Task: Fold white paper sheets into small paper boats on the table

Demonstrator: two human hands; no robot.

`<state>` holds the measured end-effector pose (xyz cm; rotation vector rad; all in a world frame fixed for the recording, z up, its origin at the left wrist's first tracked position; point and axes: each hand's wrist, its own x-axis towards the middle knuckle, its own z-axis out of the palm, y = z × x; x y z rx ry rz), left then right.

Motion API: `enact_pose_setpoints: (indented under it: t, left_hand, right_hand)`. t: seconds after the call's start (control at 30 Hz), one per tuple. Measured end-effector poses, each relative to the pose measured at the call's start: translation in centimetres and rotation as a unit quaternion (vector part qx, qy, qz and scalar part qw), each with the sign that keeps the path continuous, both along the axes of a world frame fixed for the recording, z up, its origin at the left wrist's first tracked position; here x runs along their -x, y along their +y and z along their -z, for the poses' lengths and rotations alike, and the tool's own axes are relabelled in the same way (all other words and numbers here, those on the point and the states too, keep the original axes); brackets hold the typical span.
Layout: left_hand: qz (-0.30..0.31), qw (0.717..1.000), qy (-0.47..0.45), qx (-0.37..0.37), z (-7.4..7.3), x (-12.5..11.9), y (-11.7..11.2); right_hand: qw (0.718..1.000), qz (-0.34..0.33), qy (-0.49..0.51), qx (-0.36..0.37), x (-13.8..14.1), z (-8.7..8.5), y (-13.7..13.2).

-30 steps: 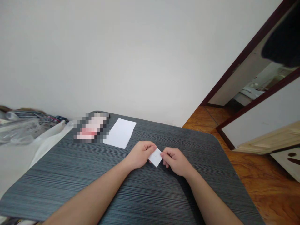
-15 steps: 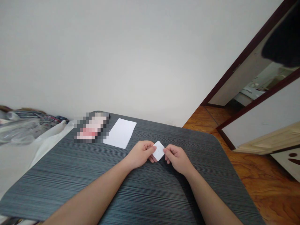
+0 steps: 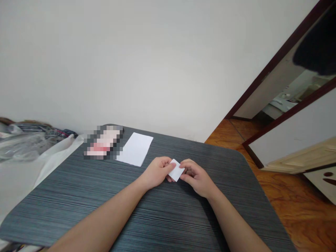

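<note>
A small square of white paper (image 3: 176,170), apparently folded, is held above the dark table (image 3: 157,217). My left hand (image 3: 156,172) pinches its left side, thumb on top and the other fingers underneath. At the right side, my right hand (image 3: 197,177) has its index finger at the paper's upper right edge and its thumb near the lower right edge, fingers curled. Some of its fingers are hidden behind the paper. Farther back to the left lies a larger white sheet or stack of paper (image 3: 137,148), flat on the tabletop.
Left of the larger paper sits a pixelated pink and dark object (image 3: 103,142). Plastic-wrapped items and white cloth (image 3: 49,157) border the table's left edge. A white wall (image 3: 147,70) stands behind, with wooden floor (image 3: 296,206) to the right.
My right hand has shifted its grip: thumb and index finger, earlier pinched together at the paper's right corner, are now apart along its right side. The paper has tilted slightly. My left hand stays put.
</note>
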<state>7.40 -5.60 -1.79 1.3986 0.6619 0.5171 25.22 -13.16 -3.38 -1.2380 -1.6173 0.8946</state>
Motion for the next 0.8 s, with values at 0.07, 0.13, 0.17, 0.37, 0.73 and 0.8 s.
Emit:
enact_pose_setpoints:
  t: [0.07,0.13,0.17,0.37,0.73,0.8]
  left_hand:
    - [0.003,1.000,0.002,-0.001,-0.1,0.0,0.0]
    - [0.009,1.000,0.006,-0.004,-0.1,0.0,0.0]
    - [0.011,1.000,0.009,-0.006,0.0,0.0,0.1]
    - [0.027,0.998,0.041,-0.033,0.6,0.1,0.2]
    - [0.069,0.997,0.021,-0.039,0.7,0.2,0.1]
    - [0.063,0.996,0.030,-0.051,0.9,0.1,0.1]
  right_hand:
    - [0.999,-0.020,-0.025,-0.011,0.0,-0.2,0.0]
    - [0.999,-0.023,-0.043,-0.015,-0.1,-0.4,0.0]
    - [0.998,-0.020,-0.050,-0.017,-0.1,-0.6,0.0]
    - [0.994,0.008,-0.090,-0.059,0.1,-1.2,0.2]
    - [0.986,0.093,-0.131,-0.042,0.6,-1.1,0.2]
    - [0.986,0.091,-0.136,-0.041,0.7,-1.1,0.2]
